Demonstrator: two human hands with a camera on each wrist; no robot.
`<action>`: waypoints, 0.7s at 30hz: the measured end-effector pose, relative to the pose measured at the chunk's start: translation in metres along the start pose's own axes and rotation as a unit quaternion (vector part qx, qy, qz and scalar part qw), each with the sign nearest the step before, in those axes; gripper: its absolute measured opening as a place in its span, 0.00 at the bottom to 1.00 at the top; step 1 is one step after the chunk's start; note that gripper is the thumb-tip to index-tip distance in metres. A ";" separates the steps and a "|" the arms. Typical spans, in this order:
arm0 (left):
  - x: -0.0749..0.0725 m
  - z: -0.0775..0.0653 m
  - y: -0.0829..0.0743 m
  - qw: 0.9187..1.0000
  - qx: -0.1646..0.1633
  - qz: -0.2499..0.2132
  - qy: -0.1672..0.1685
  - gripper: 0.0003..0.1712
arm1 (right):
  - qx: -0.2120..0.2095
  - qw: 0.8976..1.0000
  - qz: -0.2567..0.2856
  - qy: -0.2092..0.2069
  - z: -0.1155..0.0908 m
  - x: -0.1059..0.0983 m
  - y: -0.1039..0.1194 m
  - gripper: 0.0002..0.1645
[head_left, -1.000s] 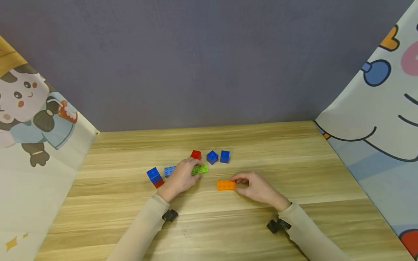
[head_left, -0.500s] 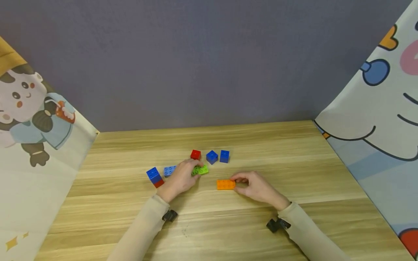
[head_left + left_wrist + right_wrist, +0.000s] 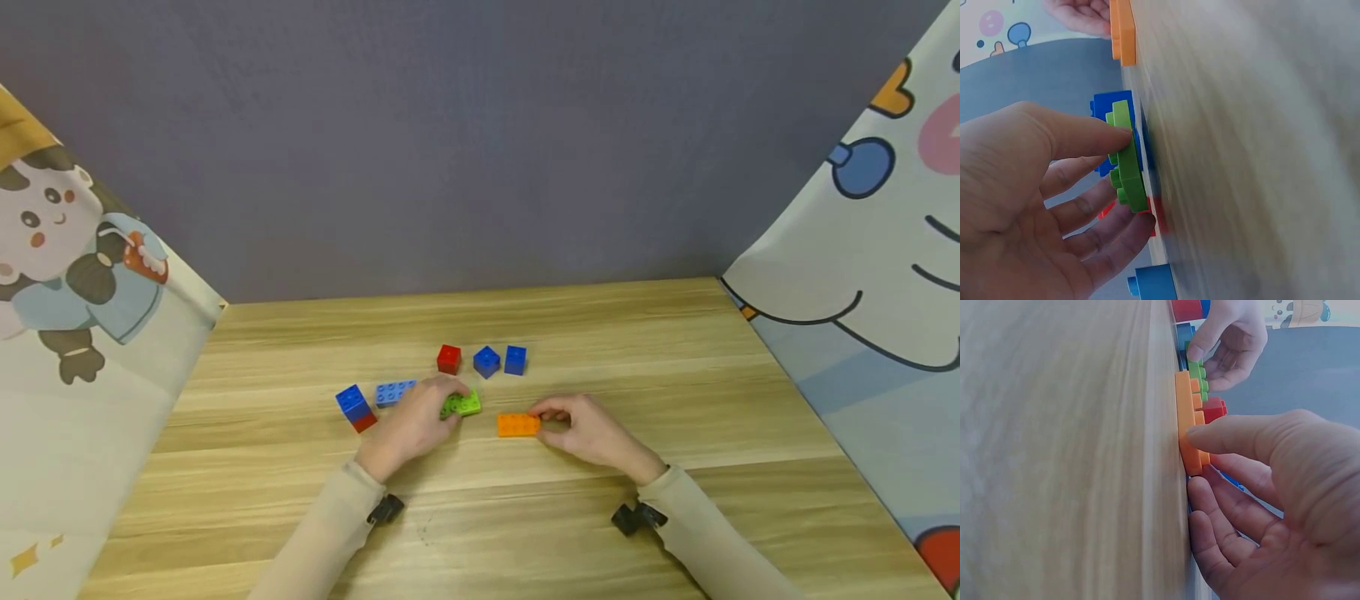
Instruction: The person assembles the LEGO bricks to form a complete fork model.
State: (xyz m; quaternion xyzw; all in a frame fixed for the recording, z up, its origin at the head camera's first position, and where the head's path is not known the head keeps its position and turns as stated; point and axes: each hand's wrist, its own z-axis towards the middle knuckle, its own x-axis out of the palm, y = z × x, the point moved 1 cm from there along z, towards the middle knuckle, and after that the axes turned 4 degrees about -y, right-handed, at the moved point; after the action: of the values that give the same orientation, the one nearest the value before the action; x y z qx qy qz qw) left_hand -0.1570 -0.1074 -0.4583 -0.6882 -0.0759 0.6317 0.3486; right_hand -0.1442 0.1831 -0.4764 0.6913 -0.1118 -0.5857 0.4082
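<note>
My left hand (image 3: 412, 423) pinches a flat green toy brick (image 3: 467, 403) between thumb and fingers. In the left wrist view the green brick (image 3: 1129, 162) has its studs toward the palm and sits close over the table. An orange studded brick (image 3: 517, 425) lies flat to the right of it, its right end pinched by my right hand (image 3: 592, 432). The right wrist view has the thumb on the side of the orange brick (image 3: 1185, 419). Left of the green brick, a light blue brick (image 3: 393, 393) is partly covered by the left hand.
Behind the hands stand a small red brick (image 3: 449, 360) and two dark blue bricks (image 3: 487, 362). At the left, a dark blue brick (image 3: 352, 402) sits with a red one (image 3: 365, 422). A grey wall (image 3: 480, 150) closes the table's (image 3: 600, 533) far edge; printed panels flank it.
The left hand has drawn the green brick slightly toward me, uncovering more of the light blue brick and the red one behind. The right hand and orange brick have stayed put.
</note>
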 end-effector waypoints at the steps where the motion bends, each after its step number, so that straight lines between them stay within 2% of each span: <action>1: 0.000 -0.001 -0.001 1.000 0.001 0.002 0.002 0.22 | 0.000 1.000 0.000 -0.001 0.000 0.000 0.000 0.18; 21: 0.010 -0.012 -0.011 0.999 0.032 -0.007 0.020 0.23 | -0.006 1.000 0.004 -0.009 0.003 0.002 -0.002 0.18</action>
State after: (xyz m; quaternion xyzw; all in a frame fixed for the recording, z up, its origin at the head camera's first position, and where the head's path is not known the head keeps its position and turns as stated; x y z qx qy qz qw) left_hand -0.1404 -0.0979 -0.4610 -0.6886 -0.0531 0.6173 0.3766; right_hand -0.1465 0.1816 -0.4792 0.6831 -0.1153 -0.5908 0.4136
